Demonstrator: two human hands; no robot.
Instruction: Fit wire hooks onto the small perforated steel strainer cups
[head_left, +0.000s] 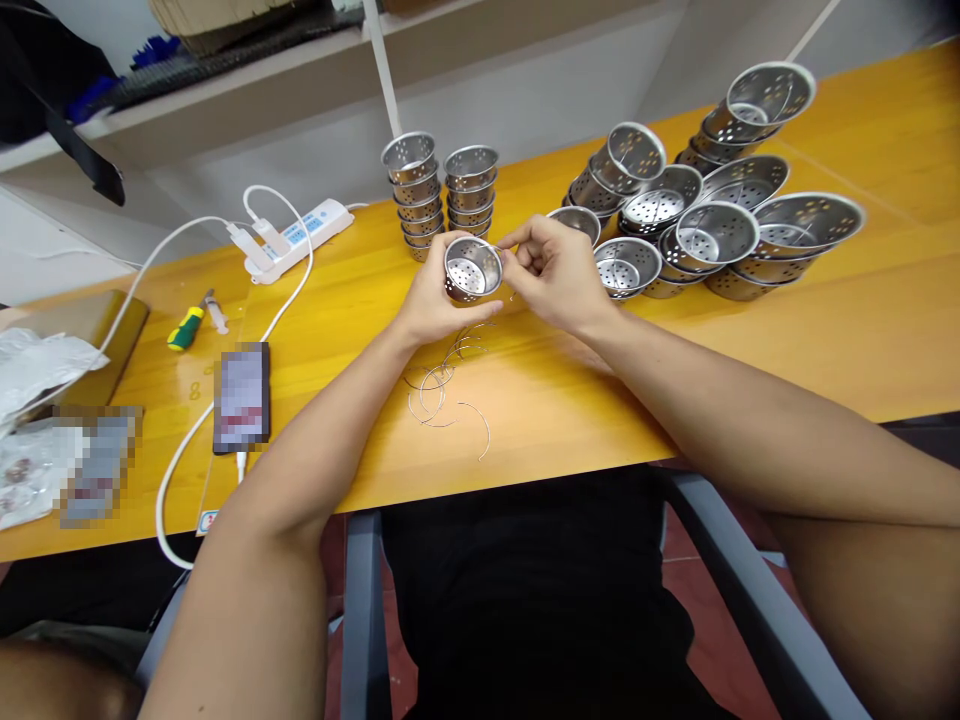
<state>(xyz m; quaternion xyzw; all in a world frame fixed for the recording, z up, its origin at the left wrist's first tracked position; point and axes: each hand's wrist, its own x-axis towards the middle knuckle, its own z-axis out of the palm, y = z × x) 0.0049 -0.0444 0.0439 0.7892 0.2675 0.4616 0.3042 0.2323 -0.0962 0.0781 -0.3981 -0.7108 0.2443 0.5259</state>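
Observation:
My left hand [433, 295] is wrapped round a small perforated metal cup [472, 270], its open mouth tilted toward me. At the cup's right rim, the thumb and forefinger of my right hand [551, 270] are pinched on a thin wire, mostly hidden by the fingers. Below the cup, several loose curved wires [429, 395] lie on the yellow table [570, 420]. Behind my left hand stand two stacks of like cups, a left stack [412, 190] and a right stack [471, 190].
Beyond my right hand are several more stacked perforated cups [716, 235], some with wires across them. On the left are a power strip [300, 240] with white cables, a phone [241, 398], a green-and-yellow screwdriver [187, 328] and plastic bags [37, 465]. A shelf [300, 95] runs behind.

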